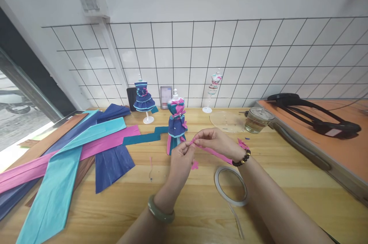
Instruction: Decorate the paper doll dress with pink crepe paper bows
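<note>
Between my hands runs a narrow pink paper strip (216, 155), its end pinched at the fingertips. My left hand (182, 157) is closed on that end, and my right hand (214, 142) grips it from the other side with thumb and forefinger. The rest of the strip trails right, passing under my right wrist. Just behind my left hand stands a small mannequin (176, 121) in a blue, teal and pink paper dress; my hand hides part of its skirt. A pink paper scrap (194, 165) lies below my fingers, and a roll of double-sided tape (217, 182) rests nearer me.
Long crepe paper strips (71, 159) overlap at the left. Two more mannequins, one in a blue dress (143, 100) and one mostly white (212, 90), stand at the back near a phone (166, 96). A glass jar (255, 121) and black headset-like frame (313, 115) are right.
</note>
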### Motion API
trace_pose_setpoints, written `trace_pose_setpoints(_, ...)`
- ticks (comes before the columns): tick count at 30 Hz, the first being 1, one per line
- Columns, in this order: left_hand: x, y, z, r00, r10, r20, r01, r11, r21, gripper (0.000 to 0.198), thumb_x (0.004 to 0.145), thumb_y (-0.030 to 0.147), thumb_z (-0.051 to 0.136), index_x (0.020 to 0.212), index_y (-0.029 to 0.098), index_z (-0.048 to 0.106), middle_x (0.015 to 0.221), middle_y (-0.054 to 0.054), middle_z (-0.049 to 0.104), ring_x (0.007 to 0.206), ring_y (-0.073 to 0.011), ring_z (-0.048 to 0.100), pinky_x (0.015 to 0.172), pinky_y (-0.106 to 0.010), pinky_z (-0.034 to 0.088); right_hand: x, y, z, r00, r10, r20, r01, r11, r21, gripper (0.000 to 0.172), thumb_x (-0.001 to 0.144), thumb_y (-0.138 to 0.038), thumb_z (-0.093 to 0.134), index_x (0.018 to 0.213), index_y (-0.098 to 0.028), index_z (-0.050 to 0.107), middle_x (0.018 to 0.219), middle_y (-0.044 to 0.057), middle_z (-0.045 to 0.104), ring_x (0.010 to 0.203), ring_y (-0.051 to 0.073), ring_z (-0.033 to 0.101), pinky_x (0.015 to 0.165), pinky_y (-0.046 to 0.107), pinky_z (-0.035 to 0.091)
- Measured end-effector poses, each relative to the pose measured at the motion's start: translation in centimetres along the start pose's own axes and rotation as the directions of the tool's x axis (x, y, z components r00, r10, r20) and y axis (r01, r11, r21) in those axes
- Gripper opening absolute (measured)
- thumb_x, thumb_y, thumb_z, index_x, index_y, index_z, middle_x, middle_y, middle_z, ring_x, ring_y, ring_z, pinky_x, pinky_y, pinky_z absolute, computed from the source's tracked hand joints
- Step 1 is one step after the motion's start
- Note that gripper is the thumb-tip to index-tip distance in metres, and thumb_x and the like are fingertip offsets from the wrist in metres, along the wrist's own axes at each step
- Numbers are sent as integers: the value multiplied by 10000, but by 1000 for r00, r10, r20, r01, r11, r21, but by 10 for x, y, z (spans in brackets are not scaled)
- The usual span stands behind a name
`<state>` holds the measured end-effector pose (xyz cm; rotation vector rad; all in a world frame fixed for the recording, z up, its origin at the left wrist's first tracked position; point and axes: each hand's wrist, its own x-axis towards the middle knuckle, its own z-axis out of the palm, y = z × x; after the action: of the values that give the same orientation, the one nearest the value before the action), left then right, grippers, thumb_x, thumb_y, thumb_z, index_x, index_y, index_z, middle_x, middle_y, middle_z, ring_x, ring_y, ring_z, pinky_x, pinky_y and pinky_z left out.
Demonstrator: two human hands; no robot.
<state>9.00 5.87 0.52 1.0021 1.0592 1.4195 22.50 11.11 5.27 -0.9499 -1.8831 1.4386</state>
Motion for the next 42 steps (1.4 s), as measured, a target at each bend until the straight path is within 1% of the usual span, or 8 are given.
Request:
trace_pose_setpoints(14,2,-7,-2,998,64,-11,-63,996,65,276,727,434,588,742,159,579,442,91,324,380,-42,262,379,-173,198,1,-1,5,997,-74,-22,76,991,113,192,738,-344,636,778,-157,620,714,-3,572,652,102,506,663,259,414)
trace_pose_setpoints(19,1,-1,-1,998,52,-19,-51,999,16,231,739,383,589,791,157,590,446,91,345,381,-39,243,375,-171,202,1,4,2,999,-9,-49,19,980,200,203,771,-364,606,863,-184,621,814,6,581,751,114,537,724,273,430)
trace_pose_setpoints(24,1,1,-1,998,57,-41,-58,998,-32,236,734,379,599,794,151,589,442,89,386,364,-32,248,370,-171,208,1,1,4,1000,-8,23,5,992,125,243,748,-379,627,866,-167,635,809,19,614,735,117,550,721,275,429)
trace_pose_setpoints(29,2,1,-4,998,49,-47,-52,997,-51,255,709,387,626,778,144,598,419,94,366,350,-28,248,366,-171,202,1,-5,10,997,-50,-52,52,998,45,245,731,-393,631,768,-151,621,724,7,603,670,112,537,679,264,428)
trace_pose_setpoints(33,0,9,-9,993,-9,-122,-7,992,-127,230,710,366,617,761,144,583,399,93,357,342,-31,238,351,-168,160,1,-7,12,991,-58,-120,59,998,3,247,739,-399,616,745,-152,609,729,9,608,672,115,539,654,255,426)
trace_pose_setpoints(37,-3,9,-15,965,-31,-259,-40,963,-267,223,733,374,572,687,187,460,432,94,358,328,-38,251,341,-173,137,1,-8,14,986,-74,-151,73,997,-10,246,728,-395,627,730,-150,613,713,11,614,657,115,544,646,253,428)
trace_pose_setpoints(40,-2,10,-19,913,15,-407,-140,950,-279,241,739,376,576,721,210,402,534,81,406,382,-52,346,357,-170,201,0,-9,16,987,-56,-149,54,998,-17,256,714,-407,636,741,-153,629,720,21,634,664,126,560,656,264,441)
trace_pose_setpoints(42,2,14,-22,851,149,-504,-252,957,-142,248,724,352,613,818,219,426,640,59,464,496,-70,445,432,-178,317,0,-11,19,988,-58,-145,55,998,-19,267,707,-418,639,753,-155,639,735,30,649,672,133,571,665,272,451)
